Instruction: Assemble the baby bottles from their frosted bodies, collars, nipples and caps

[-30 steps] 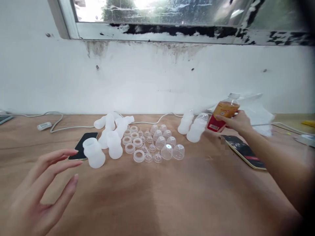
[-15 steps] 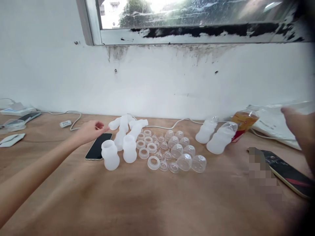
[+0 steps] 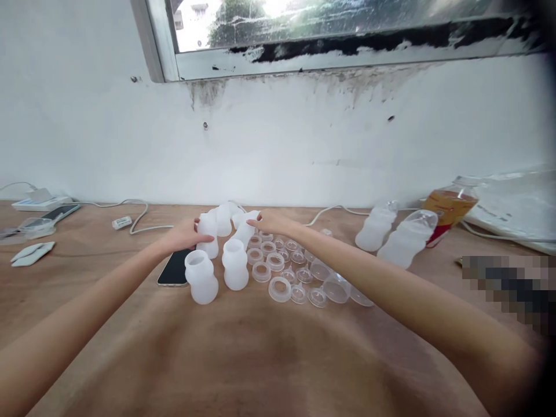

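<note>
My left hand [image 3: 191, 234] has its fingers round an upright white bottle [image 3: 209, 236] at the left of the group. My right hand [image 3: 263, 221] grips the top of another white bottle [image 3: 243, 230], which leans to the right. Nearer to me stand two open-necked white bottles, one at the left [image 3: 202, 281] and one beside it [image 3: 235, 269]. More white bottles [image 3: 223, 219] lie behind. Clear rings [image 3: 279, 289], teats [image 3: 317, 297] and domed caps [image 3: 336, 288] sit in rows to the right, partly under my right forearm.
A dark phone [image 3: 172, 270] lies left of the bottles. Two capped bottles [image 3: 402, 240], a drink bottle [image 3: 449, 208] and a plastic bag [image 3: 516, 202] are at the right. A white cable [image 3: 330, 209] runs along the wall.
My right hand has come from the far right to the leaning bottle. My left hand has moved right and closed round a bottle that now stands more upright.
</note>
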A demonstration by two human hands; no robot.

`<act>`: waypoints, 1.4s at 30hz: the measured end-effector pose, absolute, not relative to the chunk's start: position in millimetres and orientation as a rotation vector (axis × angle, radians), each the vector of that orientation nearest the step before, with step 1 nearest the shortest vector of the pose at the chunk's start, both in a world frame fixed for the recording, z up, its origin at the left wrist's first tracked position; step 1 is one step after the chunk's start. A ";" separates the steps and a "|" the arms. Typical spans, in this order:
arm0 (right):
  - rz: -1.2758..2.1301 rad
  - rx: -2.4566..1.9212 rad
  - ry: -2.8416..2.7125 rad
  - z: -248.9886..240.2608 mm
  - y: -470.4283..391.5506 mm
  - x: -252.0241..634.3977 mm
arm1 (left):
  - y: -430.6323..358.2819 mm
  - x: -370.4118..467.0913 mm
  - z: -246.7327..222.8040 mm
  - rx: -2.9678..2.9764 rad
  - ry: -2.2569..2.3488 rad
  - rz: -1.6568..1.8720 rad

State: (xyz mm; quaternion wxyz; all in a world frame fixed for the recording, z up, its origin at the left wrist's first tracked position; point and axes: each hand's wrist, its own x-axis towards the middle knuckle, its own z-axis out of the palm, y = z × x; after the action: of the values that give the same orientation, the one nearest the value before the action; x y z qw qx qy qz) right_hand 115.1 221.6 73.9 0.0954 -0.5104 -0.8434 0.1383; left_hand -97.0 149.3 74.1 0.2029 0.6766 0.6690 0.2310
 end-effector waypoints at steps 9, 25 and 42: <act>0.565 -1.567 -2.491 64.1 220.9 108.9 | 122.4 -103.0 50.9 2.061 1.503 0.674; 0.735 -1.712 -2.483 53.9 233.3 89.6 | 44.8 -106.4 41.8 2.618 1.471 1.115; 0.835 -1.361 -2.498 78.7 238.1 97.0 | 126.6 -131.6 69.8 2.047 1.781 1.290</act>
State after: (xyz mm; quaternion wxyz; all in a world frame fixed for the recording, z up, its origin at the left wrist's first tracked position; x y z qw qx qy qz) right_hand 97.0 238.1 78.7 0.0885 -0.4572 -0.8393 0.2804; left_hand -131.6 126.6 69.8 0.0684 0.6798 0.5913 0.4284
